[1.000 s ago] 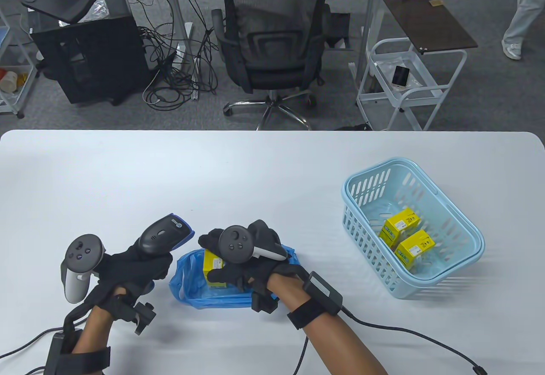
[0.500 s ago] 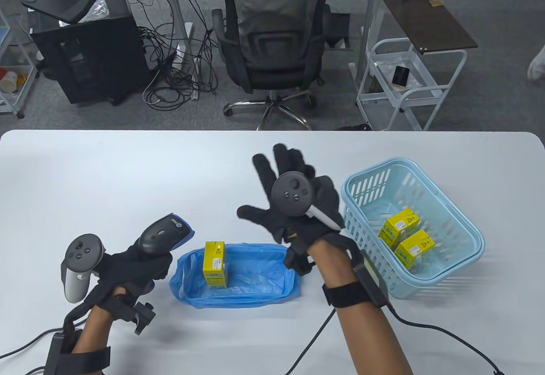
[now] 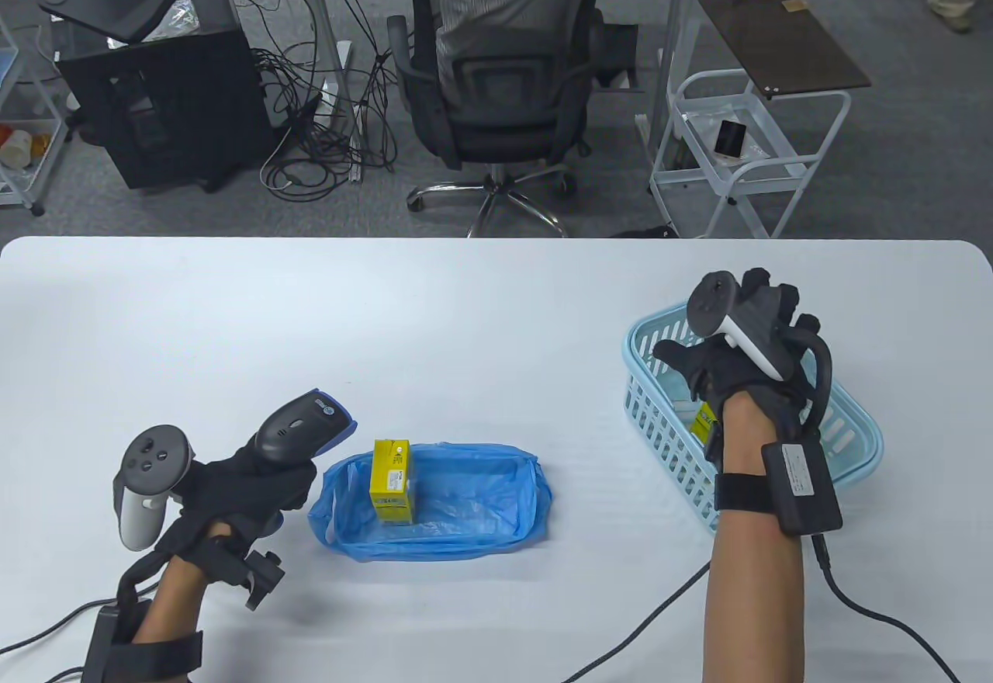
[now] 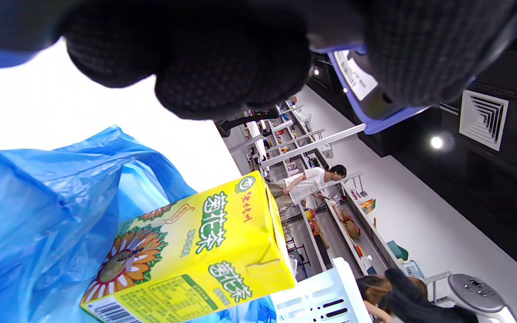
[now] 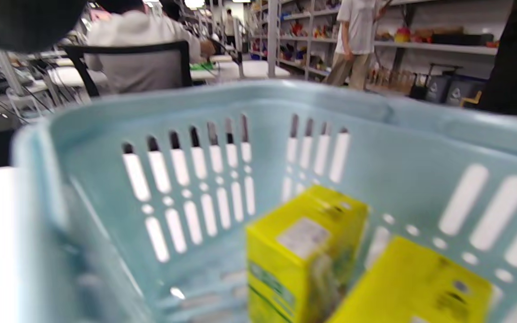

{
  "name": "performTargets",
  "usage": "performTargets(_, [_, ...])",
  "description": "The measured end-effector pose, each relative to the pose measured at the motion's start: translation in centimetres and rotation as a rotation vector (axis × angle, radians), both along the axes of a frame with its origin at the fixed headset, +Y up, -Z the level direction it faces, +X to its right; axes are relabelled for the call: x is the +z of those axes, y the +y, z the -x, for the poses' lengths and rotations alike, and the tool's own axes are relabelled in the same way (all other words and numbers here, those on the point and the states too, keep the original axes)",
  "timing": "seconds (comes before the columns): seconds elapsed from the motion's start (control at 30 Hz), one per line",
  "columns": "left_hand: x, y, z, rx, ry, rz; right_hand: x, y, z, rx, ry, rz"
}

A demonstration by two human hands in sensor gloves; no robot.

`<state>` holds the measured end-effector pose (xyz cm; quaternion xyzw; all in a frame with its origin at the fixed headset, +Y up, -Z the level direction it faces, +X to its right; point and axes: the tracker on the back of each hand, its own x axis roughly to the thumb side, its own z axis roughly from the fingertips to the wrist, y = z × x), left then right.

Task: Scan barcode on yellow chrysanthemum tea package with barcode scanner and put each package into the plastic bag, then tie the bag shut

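White table (image 3: 496, 303): bag (image 3: 496, 516) holds one package (image 3: 392, 477) (basket (image 3: 655, 403), two (image 5: 303, 251))

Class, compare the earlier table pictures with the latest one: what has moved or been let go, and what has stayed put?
The right hand let go of the tea package it had set upright in the blue plastic bag, then swung away to the right and now hangs over the basket, above the packages left there. The left hand still grips the barcode scanner in the same spot; bag and basket have not shifted.
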<state>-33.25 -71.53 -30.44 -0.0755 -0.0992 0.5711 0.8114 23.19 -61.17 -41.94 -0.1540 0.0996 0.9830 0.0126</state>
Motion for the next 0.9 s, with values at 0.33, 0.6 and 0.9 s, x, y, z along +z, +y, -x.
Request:
performTargets(0.33, [0.0, 0.0, -0.1, -0.006, -0.004, 0.006, -1.1, -2.8, -1.7, 0.026, -0.077, 0.258])
performTargets(0.6, [0.0, -0.1, -0.1, -0.012, -0.013, 0.012, -2.0, -5.3, -3.1, 0.047, -0.114, 0.415])
performTargets(0.9, [-0.1, -0.1, -0.2, -0.015, -0.015, 0.015, -2.6, -6.2, -3.3, 0.030, -0.118, 0.468])
